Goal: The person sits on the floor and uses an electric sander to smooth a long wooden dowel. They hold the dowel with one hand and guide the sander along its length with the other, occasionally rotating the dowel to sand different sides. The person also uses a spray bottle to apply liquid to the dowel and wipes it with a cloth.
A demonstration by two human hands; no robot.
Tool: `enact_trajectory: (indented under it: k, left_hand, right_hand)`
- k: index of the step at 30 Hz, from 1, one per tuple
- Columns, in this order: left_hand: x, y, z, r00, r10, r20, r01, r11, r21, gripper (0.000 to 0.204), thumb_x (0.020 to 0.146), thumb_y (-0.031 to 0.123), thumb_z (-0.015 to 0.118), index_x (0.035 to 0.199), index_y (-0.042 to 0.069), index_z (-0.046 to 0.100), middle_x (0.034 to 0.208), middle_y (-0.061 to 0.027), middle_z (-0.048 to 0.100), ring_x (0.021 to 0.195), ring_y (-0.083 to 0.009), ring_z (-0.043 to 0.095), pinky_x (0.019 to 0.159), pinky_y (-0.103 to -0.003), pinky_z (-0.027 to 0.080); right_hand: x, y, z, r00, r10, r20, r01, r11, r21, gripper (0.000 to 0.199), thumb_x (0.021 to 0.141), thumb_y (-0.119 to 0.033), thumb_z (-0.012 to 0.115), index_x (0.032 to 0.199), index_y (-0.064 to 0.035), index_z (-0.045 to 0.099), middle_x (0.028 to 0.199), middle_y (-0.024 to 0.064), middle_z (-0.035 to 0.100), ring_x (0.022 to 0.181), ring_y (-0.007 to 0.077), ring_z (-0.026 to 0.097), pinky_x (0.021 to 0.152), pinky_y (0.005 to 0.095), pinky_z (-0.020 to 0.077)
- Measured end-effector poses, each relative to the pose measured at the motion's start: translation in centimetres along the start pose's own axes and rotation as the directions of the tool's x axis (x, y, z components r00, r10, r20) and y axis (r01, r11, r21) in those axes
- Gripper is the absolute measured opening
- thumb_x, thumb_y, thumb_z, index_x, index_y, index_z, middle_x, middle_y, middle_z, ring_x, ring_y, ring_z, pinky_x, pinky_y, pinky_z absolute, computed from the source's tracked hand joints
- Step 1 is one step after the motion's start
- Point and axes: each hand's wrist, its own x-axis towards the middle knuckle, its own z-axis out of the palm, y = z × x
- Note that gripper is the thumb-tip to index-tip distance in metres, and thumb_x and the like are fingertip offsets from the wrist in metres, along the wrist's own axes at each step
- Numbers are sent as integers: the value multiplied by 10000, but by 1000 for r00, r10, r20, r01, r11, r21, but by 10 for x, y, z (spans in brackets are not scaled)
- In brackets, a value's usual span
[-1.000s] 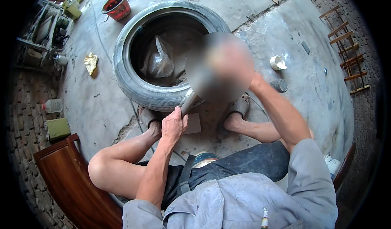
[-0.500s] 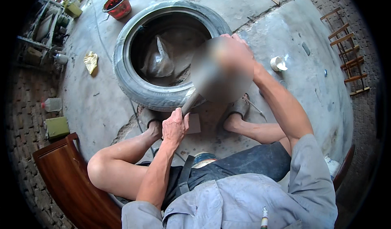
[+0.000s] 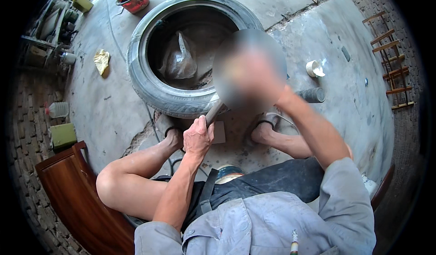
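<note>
My left hand [image 3: 198, 136] is wrapped round the near end of a grey bar-like piece [image 3: 214, 112], whose far end runs into a blurred patch. My right hand [image 3: 265, 73] is over that patch; its fingers are smeared, so its grip does not show. Beyond the hands a worn grey tyre [image 3: 138, 76] lies flat on the floor, its near right side hidden by the blur. A clear plastic bag [image 3: 182, 64] rests inside the ring. A dark grey cylinder [image 3: 312, 95] lies on its side, right of my right wrist.
A red bucket [image 3: 135, 3] stands beyond the tyre. To the right is a white tub [image 3: 312, 68] with white stuff at its mouth. A crumpled yellowish wrapper [image 3: 101, 61] and a cable [image 3: 111, 35] lie left. Brown wooden furniture [image 3: 72, 187] stands near left; a wooden rack [image 3: 390, 57] stands far right.
My right hand and forearm have shifted a little left and nearer me, and the dark cylinder now shows beside them. My left hand keeps its hold. The whole view has shifted slightly.
</note>
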Motion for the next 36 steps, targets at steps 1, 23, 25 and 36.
enact_trajectory:
  k: [1, 23, 25, 36]
  left_hand:
    - [-3, -3, 0, 1000, -16, 2, 16, 1000, 4, 290, 896, 237, 706, 1053, 23, 588, 863, -159, 651, 749, -351, 685, 621, -433, 555]
    - [-3, -5, 5, 998, 19, -62, -13, 995, 97, 345, 889, 248, 710, 1105, 10, 584, 842, -139, 615, 731, -320, 673, 599, -404, 550]
    - [0, -2, 3, 998, -2, -58, 8, 995, 97, 321, 895, 247, 701, 1080, 14, 582, 848, -144, 619, 737, -323, 674, 606, -409, 551]
    - [-6, 2, 1, 999, -19, -38, 21, 999, 47, 292, 880, 220, 694, 1060, 22, 577, 871, -142, 610, 765, -329, 670, 624, -416, 547]
  right_hand:
    - [15, 4, -19, 990, 122, 76, -106, 976, -190, 342, 834, -264, 673, 1123, -82, 655, 1052, 94, 644, 931, 305, 608, 828, 445, 518]
    - [7, 66, -15, 835, 544, 86, -523, 832, -186, 605, 818, -364, 728, 1353, -142, 553, 1162, 192, 599, 1017, 395, 632, 882, 478, 554]
    - [8, 30, -5, 872, 486, 58, -461, 855, -236, 545, 829, -344, 732, 1305, -136, 566, 1134, 181, 594, 995, 391, 626, 829, 475, 567]
    - [8, -18, -2, 992, -126, -31, 108, 936, -335, 185, 803, -176, 710, 925, -50, 649, 827, 129, 623, 713, 278, 594, 637, 431, 485]
